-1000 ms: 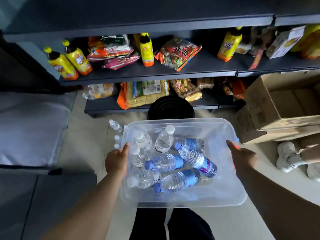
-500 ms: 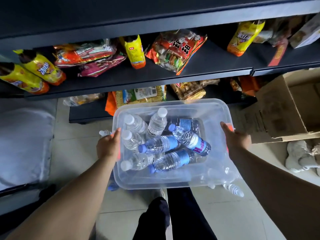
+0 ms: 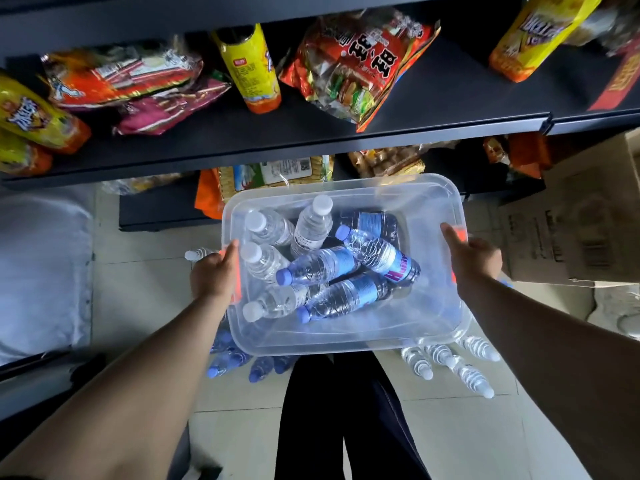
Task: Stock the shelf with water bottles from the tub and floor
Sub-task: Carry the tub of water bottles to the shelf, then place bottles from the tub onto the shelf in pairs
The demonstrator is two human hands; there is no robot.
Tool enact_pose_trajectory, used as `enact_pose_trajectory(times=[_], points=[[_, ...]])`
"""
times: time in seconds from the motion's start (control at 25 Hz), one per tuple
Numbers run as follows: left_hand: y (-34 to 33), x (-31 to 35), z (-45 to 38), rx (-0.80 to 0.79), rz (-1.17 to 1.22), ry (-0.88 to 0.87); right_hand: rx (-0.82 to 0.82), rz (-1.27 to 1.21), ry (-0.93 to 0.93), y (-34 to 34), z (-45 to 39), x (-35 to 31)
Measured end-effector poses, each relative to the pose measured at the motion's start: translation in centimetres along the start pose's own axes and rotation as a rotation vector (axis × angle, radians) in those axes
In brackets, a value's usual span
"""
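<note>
A clear plastic tub (image 3: 429, 327) is held in the air in front of a dark shelf (image 3: 433, 109). Several water bottles (image 3: 322, 265) lie in it, some with white caps, some with blue caps and blue labels. My left hand (image 3: 214, 275) grips the tub's left rim at an orange latch. My right hand (image 3: 476, 258) grips the right rim, thumb over the edge. More bottles lie on the tiled floor below: blue-capped bottles (image 3: 239, 362) under the tub's left corner, white-capped bottles (image 3: 450, 365) at its right.
The shelf carries yellow drink bottles (image 3: 252, 67) and snack bags (image 3: 356, 64). A lower shelf (image 3: 156, 209) holds more packets. A cardboard box (image 3: 571, 216) stands at the right. A grey cushion (image 3: 38, 271) lies at the left. My dark trouser legs (image 3: 346, 420) are below the tub.
The tub has risen off the floor with both hands on its rims and come closer to the shelf. Bottles on the floor beneath it have come into view.
</note>
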State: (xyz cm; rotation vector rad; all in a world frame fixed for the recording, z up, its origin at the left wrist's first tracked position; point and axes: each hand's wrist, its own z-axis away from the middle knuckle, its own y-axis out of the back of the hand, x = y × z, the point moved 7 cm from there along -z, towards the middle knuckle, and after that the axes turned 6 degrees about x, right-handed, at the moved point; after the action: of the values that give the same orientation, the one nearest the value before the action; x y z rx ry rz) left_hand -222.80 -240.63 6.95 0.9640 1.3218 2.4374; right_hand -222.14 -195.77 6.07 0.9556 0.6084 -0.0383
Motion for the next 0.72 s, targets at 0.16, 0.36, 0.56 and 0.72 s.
enact_pose_trajectory(times=[0.16, 0.36, 0.56, 0.72], points=[[-1.5, -0.7, -1.6, 0.016, -0.066, -0.014, 0.013, 0.009, 0.024, -1.9, -1.2, -0.6], [-2.0, -1.3, -1.7, 0.025, -0.232, -0.15, 0.083, 0.121, 0.161, -2.0, -1.0, -0.9], [-1.1, 0.3, 0.0, 0.149, -0.271, -0.468, 0.064, 0.222, 0.515, -2.6, 0.6, -1.9], [0.5, 2.4, 1.1, 0.184, -0.379, -0.697, 0.041, 0.373, 0.682, -2.0, 1.7, -2.9]])
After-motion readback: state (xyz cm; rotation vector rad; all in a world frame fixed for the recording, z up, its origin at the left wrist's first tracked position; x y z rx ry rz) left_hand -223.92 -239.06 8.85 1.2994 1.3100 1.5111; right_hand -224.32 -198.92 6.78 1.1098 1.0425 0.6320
